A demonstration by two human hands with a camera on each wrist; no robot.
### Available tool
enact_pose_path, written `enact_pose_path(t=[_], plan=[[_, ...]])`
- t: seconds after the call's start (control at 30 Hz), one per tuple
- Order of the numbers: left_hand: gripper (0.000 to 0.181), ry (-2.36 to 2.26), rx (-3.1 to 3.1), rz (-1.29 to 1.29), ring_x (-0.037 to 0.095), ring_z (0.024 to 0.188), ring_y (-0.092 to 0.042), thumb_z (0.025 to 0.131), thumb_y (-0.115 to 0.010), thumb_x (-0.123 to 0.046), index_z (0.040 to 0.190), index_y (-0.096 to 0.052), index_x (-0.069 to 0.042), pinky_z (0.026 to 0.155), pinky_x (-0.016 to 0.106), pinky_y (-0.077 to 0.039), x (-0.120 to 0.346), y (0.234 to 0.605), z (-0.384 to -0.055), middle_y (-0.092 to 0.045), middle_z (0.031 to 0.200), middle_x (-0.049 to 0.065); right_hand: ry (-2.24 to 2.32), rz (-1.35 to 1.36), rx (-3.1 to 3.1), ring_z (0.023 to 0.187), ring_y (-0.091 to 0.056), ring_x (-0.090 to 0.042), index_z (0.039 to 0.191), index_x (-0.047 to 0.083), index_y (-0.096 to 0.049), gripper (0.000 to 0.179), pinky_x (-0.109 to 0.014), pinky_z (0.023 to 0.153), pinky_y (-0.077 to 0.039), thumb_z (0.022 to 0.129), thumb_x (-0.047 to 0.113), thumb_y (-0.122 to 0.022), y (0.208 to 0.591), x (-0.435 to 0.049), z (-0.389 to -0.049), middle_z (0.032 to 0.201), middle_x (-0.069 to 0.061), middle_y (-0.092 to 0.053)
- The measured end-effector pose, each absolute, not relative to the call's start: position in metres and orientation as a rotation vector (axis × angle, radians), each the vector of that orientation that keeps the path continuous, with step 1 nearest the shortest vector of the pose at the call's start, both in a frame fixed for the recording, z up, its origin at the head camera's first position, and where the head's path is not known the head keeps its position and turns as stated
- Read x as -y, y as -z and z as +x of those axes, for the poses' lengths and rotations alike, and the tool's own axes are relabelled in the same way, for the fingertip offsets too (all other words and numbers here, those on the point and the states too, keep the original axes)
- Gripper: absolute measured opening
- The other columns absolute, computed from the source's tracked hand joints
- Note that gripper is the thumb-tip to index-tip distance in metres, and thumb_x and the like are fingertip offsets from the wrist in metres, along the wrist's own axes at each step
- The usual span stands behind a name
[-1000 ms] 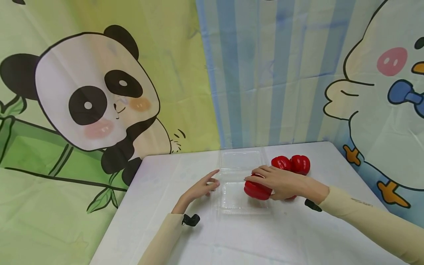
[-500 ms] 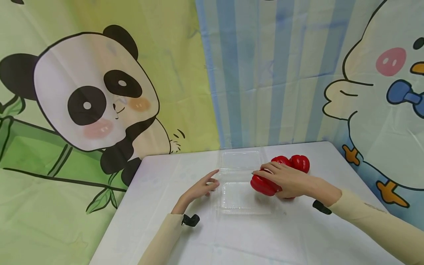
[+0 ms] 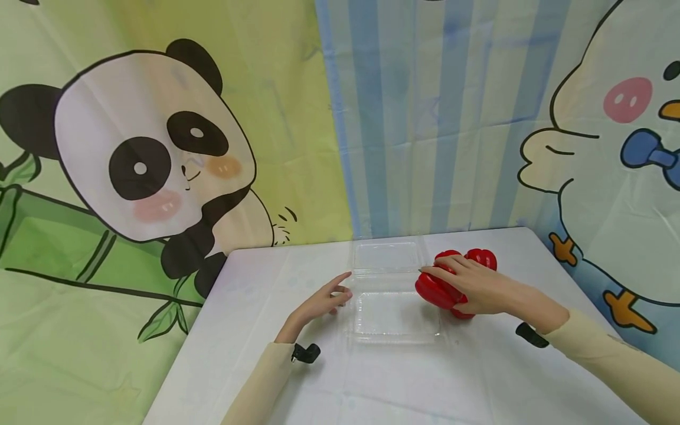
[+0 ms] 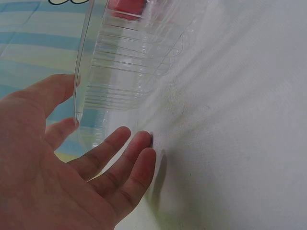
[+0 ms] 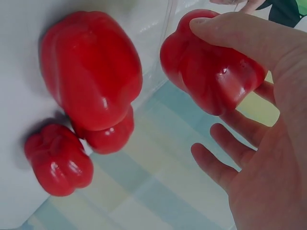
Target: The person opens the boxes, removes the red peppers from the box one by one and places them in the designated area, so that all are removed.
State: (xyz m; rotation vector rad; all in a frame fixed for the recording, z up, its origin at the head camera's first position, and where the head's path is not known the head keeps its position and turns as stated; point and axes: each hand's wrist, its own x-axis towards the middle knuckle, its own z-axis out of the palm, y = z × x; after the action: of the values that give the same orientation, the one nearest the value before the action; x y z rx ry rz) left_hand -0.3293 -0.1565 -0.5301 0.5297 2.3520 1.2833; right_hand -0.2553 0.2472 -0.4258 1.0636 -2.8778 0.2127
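In the head view my right hand [image 3: 480, 284] grips a red bell pepper [image 3: 438, 290] over the right edge of a clear plastic container [image 3: 395, 319]. The right wrist view shows the thumb on one side of this bell pepper [image 5: 211, 67] and fingers on the far side, other fingers spread. My left hand [image 3: 322, 300] is at the container's left side, fingers relaxed. In the left wrist view, two fingertips of the left hand [image 4: 62, 158] meet the container's rim [image 4: 82, 62].
Three more red bell peppers lie right of the container: a large one [image 5: 93, 72] and two others, one [image 5: 112, 134] partly behind it and one [image 5: 60, 160] beside. The container's lid [image 3: 388, 257] lies folded back near the white table's [image 3: 287, 277] far edge, before a printed curtain [image 3: 393, 118].
My right hand has moved to the right with the bell pepper, from over the container to its right edge near the other peppers. The left hand has stayed in place.
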Motion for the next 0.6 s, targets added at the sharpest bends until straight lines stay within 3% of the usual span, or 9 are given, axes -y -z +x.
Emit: enact_pose_path(t=[0.3,0.6], plan=[[0.064,-1.29,-2.351,0.532,0.025,0.111,-0.063,0.103,-0.056,-0.039,0.159,-0.025,-0.034,0.08,0.037,-0.054,0.155,0.528,-0.329,-0.054,0.142,0.014,-0.231,0.964,2.86,0.131,-0.044,-0.034,0.152,0.02,-0.04,0.108,-0.054,0.084,-0.058,0.06,0.018,-0.096,0.428,-0.261,-0.251,0.143,-0.009,-0.05],[0.067,-1.296,-2.342,0.532,0.024,0.109,-0.063,0.103,-0.056,-0.038,0.161,-0.024,-0.026,0.078,0.036,-0.054,0.156,0.529,-0.329,-0.055,0.141,0.015,-0.245,0.875,2.858,0.127,-0.046,-0.038,0.148,0.016,-0.042,0.107,-0.051,0.079,-0.06,0.056,0.02,-0.098,0.429,-0.276,-0.246,0.139,-0.015,-0.05]])
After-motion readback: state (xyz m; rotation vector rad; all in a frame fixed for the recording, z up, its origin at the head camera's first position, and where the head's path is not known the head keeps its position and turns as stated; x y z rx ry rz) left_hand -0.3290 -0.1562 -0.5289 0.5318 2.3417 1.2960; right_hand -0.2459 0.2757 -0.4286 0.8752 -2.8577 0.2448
